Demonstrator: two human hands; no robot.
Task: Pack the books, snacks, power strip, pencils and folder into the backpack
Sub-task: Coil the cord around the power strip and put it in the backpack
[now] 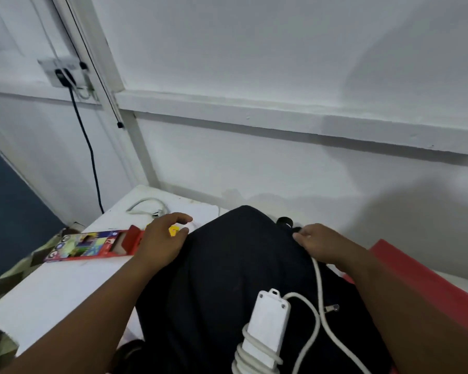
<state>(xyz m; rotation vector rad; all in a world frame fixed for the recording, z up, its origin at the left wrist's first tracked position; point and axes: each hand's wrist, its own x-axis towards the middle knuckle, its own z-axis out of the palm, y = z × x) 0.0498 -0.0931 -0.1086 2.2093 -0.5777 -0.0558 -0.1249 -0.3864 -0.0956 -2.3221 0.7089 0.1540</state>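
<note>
A black backpack [227, 271] lies on the white table [54, 295] in front of me. A white power strip [268, 327], its cord wound round it, lies on the backpack's near right part. My left hand [160, 238] rests on the backpack's left edge, fingers loosely curved, next to a small yellow object [173, 230]. At the backpack's top right edge my right hand [322, 242] pinches the black fabric or a zipper pull; the strip's cord runs under it. A red box of coloured pencils [92, 245] lies open to the left. A red folder [421, 276] lies at the right.
A white cable with a plug [149, 206] lies at the table's far left corner. A wall socket [63, 72] with a dark cord hangs at the upper left. The white wall stands right behind the table. A patterned cloth [9, 276] hangs off the left side.
</note>
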